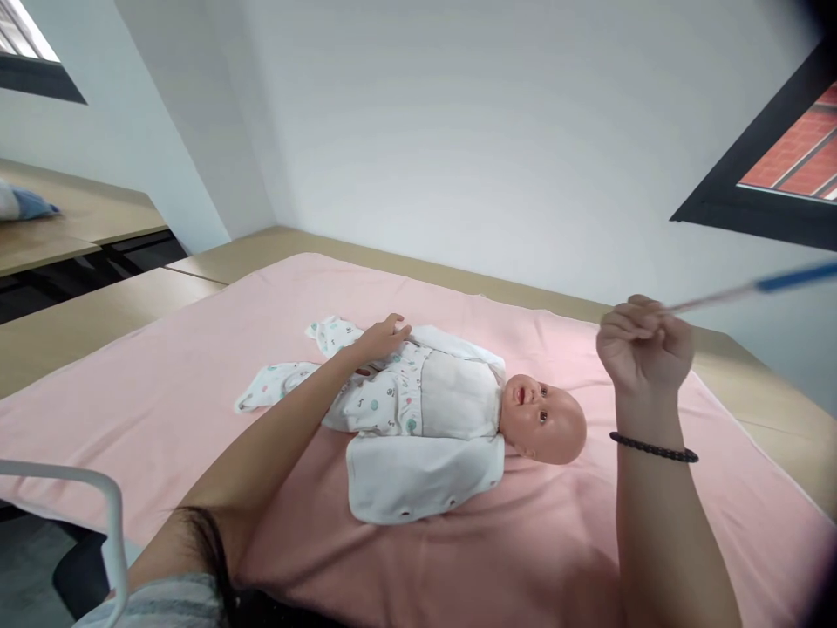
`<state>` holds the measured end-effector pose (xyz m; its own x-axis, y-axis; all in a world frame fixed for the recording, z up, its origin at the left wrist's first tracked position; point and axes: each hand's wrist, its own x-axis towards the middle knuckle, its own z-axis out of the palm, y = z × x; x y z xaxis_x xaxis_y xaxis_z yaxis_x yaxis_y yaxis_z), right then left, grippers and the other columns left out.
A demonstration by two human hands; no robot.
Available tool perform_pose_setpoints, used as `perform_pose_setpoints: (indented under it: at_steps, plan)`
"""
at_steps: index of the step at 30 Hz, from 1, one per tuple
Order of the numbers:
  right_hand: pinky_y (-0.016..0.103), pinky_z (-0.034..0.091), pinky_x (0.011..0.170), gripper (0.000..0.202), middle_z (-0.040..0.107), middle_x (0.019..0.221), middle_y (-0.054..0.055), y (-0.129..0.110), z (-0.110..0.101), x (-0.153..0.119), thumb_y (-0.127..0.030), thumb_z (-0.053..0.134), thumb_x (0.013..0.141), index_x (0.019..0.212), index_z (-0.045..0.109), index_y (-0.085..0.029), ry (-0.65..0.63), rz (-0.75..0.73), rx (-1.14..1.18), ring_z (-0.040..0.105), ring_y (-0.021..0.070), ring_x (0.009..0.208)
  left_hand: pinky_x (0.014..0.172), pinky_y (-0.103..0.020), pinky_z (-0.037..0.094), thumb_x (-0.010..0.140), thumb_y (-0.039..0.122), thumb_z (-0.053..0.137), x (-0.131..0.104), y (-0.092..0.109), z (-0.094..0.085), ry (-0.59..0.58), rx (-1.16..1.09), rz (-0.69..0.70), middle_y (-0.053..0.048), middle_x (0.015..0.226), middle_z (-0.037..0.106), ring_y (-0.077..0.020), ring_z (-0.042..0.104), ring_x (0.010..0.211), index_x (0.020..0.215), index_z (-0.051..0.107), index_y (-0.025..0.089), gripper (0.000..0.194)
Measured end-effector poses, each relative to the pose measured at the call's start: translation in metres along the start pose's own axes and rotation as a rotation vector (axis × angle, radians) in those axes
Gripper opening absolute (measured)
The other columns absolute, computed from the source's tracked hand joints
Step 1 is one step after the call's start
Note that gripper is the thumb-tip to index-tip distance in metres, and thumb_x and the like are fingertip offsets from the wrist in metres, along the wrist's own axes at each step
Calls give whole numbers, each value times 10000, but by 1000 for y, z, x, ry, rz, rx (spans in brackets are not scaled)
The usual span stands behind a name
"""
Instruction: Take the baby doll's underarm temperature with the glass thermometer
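A baby doll lies on its back on a pink blanket, its head to the right. It wears a white top and white trousers with a small coloured print. One white flap with snaps is spread out on the near side. My left hand lies over the doll's far hip, fingers loosely extended beside the white cloth. Raised to the right of the doll's head, my right hand is closed round a thin stick with a blue end, blurred by motion.
The blanket covers a light wooden table against a white wall. A white curved metal frame stands at the near left. Another table at the far left holds a blue and white cloth item. A dark window frame is at the right.
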<state>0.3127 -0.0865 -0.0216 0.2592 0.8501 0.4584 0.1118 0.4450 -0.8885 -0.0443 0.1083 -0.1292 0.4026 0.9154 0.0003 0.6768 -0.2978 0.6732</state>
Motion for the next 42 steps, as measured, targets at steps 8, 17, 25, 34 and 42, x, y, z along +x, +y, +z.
perform_pose_setpoints:
  at_steps: [8,17,25,34,42]
  plan:
    - [311,491,551,412,543,612,-12,4,-14,3,-663,783,715,691,609,-291,30,-19,75,503,149,578,796,-308,542,929,451,528,6,-1,5,25,-258,103,-87,1191,684,-196,686,946,1349,458,210,489]
    - [303,483,532,374,537,626,-16,19,-18,6,-594,802,712,677,607,-277,68,-5,192,463,135,559,571,-214,425,754,528,789,-2,9,-7,11,-693,102,41,793,556,-108,546,669,1298,515,184,699]
    - [275,497,572,343,605,674,-3,25,-18,7,-454,915,623,709,667,-233,-28,166,119,545,126,614,666,-269,433,708,533,772,-7,10,-10,-20,-310,98,7,777,581,-160,553,709,1209,664,162,633]
    - [268,456,517,263,530,654,-15,24,-25,13,-358,853,663,654,612,-255,143,59,291,448,114,571,625,-242,428,751,326,697,-9,11,-9,-89,-641,252,5,913,635,-110,544,658,1348,513,207,636]
    - [331,497,592,148,492,696,8,3,-42,3,-272,830,725,715,682,-278,174,61,287,469,160,646,711,-298,484,696,269,772,-25,23,-57,-823,-515,481,-10,710,614,-178,595,717,1047,687,184,371]
